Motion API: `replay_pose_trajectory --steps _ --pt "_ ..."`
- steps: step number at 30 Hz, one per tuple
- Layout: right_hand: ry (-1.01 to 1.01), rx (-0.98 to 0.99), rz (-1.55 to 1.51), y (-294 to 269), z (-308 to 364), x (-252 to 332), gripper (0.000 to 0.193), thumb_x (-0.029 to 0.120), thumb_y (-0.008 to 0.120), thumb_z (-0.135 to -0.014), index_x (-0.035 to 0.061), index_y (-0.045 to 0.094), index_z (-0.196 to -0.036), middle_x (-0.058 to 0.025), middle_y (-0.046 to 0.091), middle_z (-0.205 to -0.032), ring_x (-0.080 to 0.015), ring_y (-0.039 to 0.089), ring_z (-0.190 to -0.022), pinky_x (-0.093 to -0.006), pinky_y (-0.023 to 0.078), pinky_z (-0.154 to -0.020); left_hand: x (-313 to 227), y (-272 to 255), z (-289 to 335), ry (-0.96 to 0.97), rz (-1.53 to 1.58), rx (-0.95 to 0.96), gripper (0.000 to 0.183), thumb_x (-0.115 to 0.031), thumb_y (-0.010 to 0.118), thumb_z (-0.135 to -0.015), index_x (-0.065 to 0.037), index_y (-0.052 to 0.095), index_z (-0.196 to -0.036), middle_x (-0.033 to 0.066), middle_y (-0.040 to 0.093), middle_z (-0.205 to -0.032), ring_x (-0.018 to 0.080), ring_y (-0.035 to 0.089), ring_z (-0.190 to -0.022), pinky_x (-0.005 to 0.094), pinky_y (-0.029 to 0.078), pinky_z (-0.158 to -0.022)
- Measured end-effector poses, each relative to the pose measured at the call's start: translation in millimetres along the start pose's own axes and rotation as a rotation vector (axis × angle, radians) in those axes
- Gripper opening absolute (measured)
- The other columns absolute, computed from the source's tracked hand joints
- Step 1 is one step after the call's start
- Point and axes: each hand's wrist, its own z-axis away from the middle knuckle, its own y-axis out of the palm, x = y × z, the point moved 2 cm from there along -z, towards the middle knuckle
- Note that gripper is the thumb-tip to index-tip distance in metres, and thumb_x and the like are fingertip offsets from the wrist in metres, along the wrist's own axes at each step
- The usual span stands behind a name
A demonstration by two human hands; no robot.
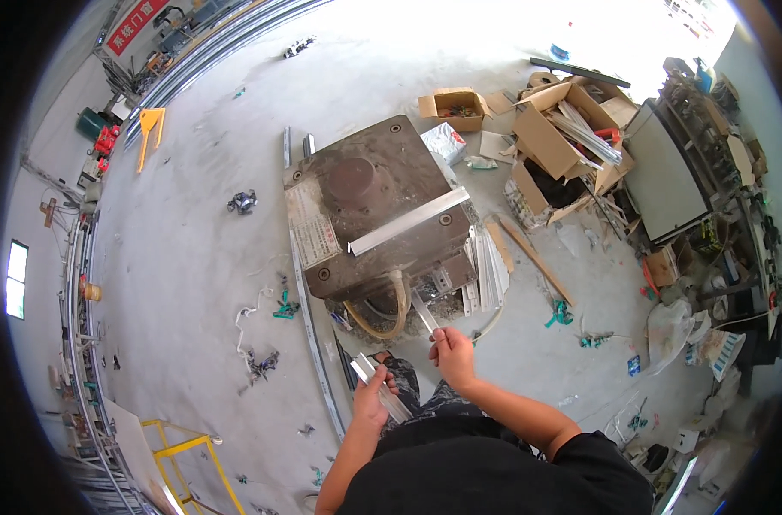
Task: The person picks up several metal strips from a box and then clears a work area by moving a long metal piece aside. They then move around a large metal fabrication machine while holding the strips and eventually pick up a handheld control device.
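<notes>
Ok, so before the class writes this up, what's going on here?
A person in a black shirt is at a brown machine, handling metal pieces. The left hand grips a silver bar, and the right hand holds a thin strip whose far end points toward the machine; whether it touches is unclear. Another bar lies across the machine's top, and cardboard boxes are off to the right.

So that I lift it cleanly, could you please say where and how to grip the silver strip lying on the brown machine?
Probably pinch the silver strip mid-length by its long edges, coming from the near side: it is narrow, straight and uncovered.
</notes>
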Motion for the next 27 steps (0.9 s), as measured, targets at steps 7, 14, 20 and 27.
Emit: replay_pose_trajectory --steps 7,14,20,27 --pt "0.078 0.031 -0.05 21.2 -17.3 -8.7 0.027 0.021 0.047 -0.091 0.0004 0.052 -0.075 -0.0066 0.054 -0.053 -0.0117 0.049 -0.042 -0.0265 0.039 -0.042 -39.5 -12.0 -34.6 -0.032 0.039 0.043 0.017 -0.016 0.065 -0.081 -0.007 0.052 -0.088 0.006 0.054 -0.074 0.0167 0.052 -0.063 0.0293 0.046 -0.053" --pt "0.121 0.027 -0.07 18.1 -17.0 -2.6 0.025 0.019 0.046 -0.091 0.0004 0.053 -0.076 -0.006 0.056 -0.056 -0.0104 0.049 -0.044 -0.0244 0.04 -0.043 -77.2 -37.5 -82.3 -0.105 0.121 0.071 0.019 -0.024 0.061 -0.084 -0.008 0.051 -0.084 0.004 0.051 -0.074 0.0175 0.049 -0.065 0.0309 0.045 -0.055" --pt "0.165 0.038 -0.023 14.3 -15.6 6.7 0.023 0.018 0.046 -0.091 0.0 0.055 -0.079 -0.0063 0.06 -0.062 -0.0109 0.054 -0.05 -0.0257 0.044 -0.049 -112.1 -19.3 -85.0 -0.168 0.336 0.179 0.021 -0.025 0.046 -0.088 -0.005 0.049 -0.091 0.0066 0.052 -0.081 0.0209 0.05 -0.073 0.0331 0.046 -0.066" --pt "-0.094 0.068 0.426 0.3 -21.7 26.4 0.027 0.029 0.054 -0.083 0.0024 0.059 -0.081 -0.0136 0.061 -0.069 -0.0283 0.06 -0.065 -0.0379 0.045 -0.06 -87.2 -13.9 -75.6 -0.142 0.173 0.135 0.014 -0.012 0.04 -0.09 -0.001 0.048 -0.093 0.0108 0.054 -0.085 0.0252 0.054 -0.079 0.0376 0.048 -0.072"
